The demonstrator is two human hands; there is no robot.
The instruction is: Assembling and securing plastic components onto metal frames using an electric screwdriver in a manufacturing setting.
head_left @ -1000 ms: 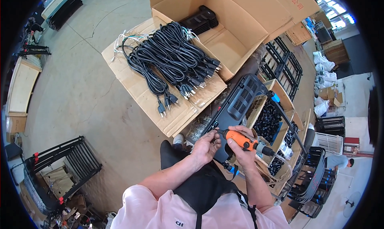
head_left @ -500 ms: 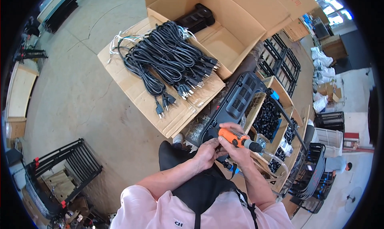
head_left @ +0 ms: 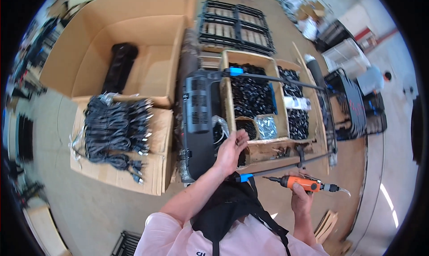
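Observation:
My right hand point(head_left: 302, 198) is wrapped round an orange and black power screwdriver point(head_left: 304, 183), its tip pointing left and a clear hose at its back end. My left hand point(head_left: 231, 152) is stretched out with nothing visible in it, its fingers over the near edge of a wooden parts bin point(head_left: 227, 99). Close to those fingertips stand a round tub of small dark parts point(head_left: 246, 128) and a clear plastic bag of small parts point(head_left: 267, 126). Left of the hand lies a long black plastic housing with vent slots point(head_left: 199, 142).
Bundled black power cords point(head_left: 116, 131) lie on a cardboard flap point(head_left: 156, 175) at the left. Behind them an open carton point(head_left: 154, 68) holds a black part. A black metal frame with blue end pieces point(head_left: 286, 166) spans the bin. More black frames point(head_left: 237, 28) lie farther back.
My view has swung to the right. My hands, together at the housing before, are now apart: the left reaches to the bin, and the right has carried the screwdriver off to the right.

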